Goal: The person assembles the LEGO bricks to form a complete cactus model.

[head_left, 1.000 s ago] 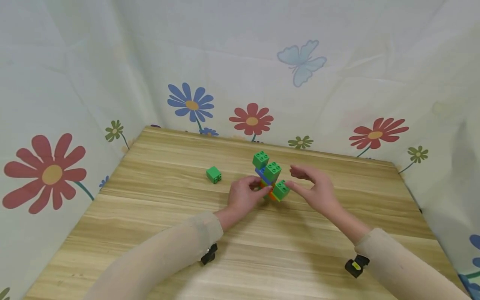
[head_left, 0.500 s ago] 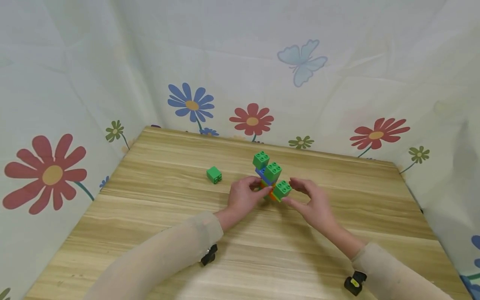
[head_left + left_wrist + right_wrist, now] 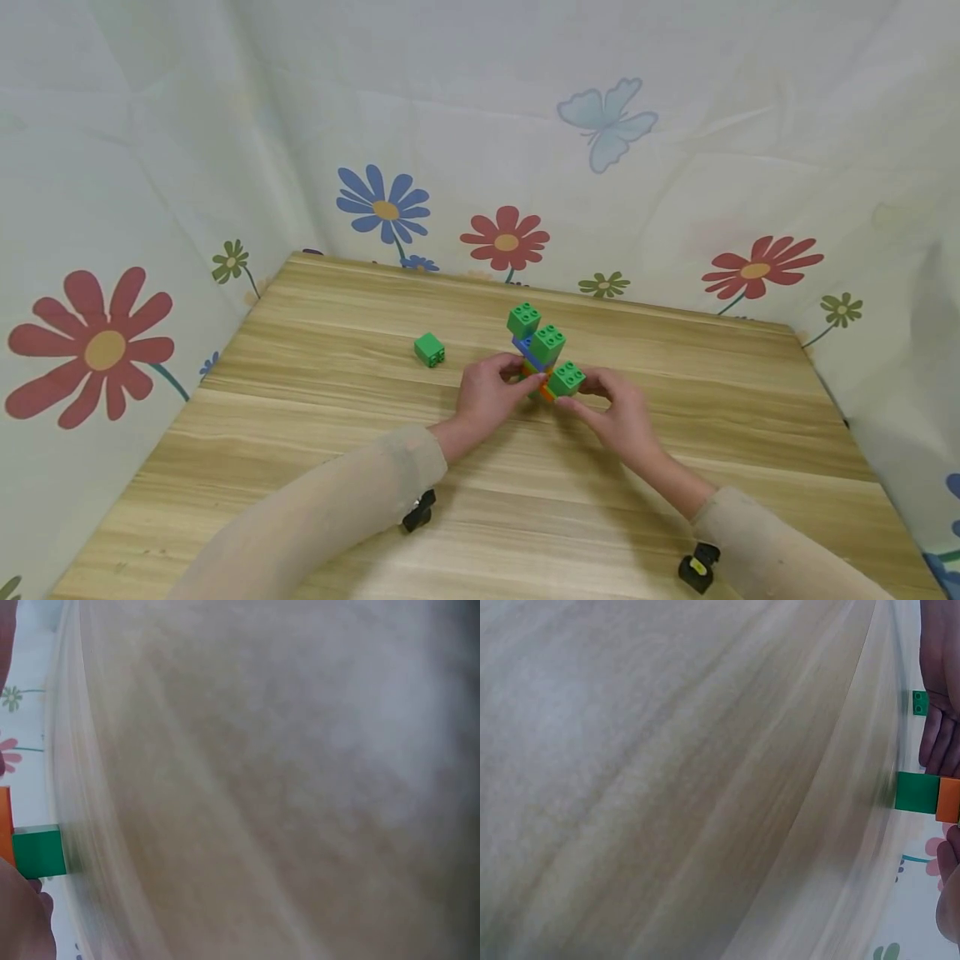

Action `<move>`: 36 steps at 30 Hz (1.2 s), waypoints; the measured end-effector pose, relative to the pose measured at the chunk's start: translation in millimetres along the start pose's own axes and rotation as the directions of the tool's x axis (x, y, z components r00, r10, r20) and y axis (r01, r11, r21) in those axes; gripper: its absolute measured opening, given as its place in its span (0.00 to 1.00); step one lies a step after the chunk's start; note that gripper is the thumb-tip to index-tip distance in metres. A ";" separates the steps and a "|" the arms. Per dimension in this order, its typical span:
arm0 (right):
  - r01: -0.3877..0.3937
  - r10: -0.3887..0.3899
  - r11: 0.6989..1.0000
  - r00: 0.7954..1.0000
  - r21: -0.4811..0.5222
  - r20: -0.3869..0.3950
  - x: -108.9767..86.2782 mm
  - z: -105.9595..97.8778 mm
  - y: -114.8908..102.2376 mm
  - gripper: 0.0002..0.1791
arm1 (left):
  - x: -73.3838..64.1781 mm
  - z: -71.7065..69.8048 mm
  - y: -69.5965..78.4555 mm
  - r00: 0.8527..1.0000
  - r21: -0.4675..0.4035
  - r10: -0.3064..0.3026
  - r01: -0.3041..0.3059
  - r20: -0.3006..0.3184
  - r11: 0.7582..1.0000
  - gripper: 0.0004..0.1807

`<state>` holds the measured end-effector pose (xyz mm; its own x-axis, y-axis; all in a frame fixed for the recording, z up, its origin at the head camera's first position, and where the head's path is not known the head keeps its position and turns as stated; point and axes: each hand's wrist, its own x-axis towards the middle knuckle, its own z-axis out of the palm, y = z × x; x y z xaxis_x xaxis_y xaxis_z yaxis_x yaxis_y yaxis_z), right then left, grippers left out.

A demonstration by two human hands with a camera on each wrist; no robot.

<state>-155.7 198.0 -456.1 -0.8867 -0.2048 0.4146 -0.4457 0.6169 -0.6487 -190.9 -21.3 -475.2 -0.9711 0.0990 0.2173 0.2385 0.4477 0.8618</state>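
A small structure of toy building bricks stands on the table, with a blue brick [image 3: 529, 353] beneath two green ones, the rear green brick [image 3: 523, 320] and the middle green brick [image 3: 549, 342]. My left hand [image 3: 483, 396] grips its lower part between thumb and fingers. On the right side, my right hand [image 3: 618, 417] pinches around the lower right green brick [image 3: 567, 379], thumb in front and fingers behind. An orange brick [image 3: 949, 799] sits on a green base brick [image 3: 916, 792] in the right wrist view. The hands hide part of the lower layers.
A loose green brick [image 3: 430, 350] lies on its side, left of the structure, studs facing front right. The wooden table [image 3: 525, 508] meets a flowered cloth [image 3: 420, 100] along its back edge.
My right hand has moved left and slightly down, from apart beside the lower right green brick to gripping around it. My left hand and the loose brick have stayed put.
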 end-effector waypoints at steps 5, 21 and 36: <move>-0.001 0.001 1.000 1.000 -0.003 0.002 -0.3 -0.3 0.6 0.23 | -0.4 0.4 1.1 1.000 -0.010 -0.001 0.001 0.004 1.000 0.17; 0.001 -0.001 1.000 1.000 0.004 -0.016 -3.2 0.7 3.0 0.21 | -10.3 -14.4 -7.5 1.000 -0.057 -0.010 0.011 0.027 0.998 0.28; 0.010 -0.010 0.999 1.000 0.033 0.002 0.9 -0.8 2.6 0.22 | -9.1 -106.1 -18.0 0.976 0.209 0.024 -0.070 0.216 0.975 0.32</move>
<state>-157.6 200.0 -456.9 -0.8826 -0.2126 0.4194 -0.4582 0.5892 -0.6655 -185.1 -124.5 -444.0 -0.9448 0.2992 0.1333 0.2979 0.6154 0.7298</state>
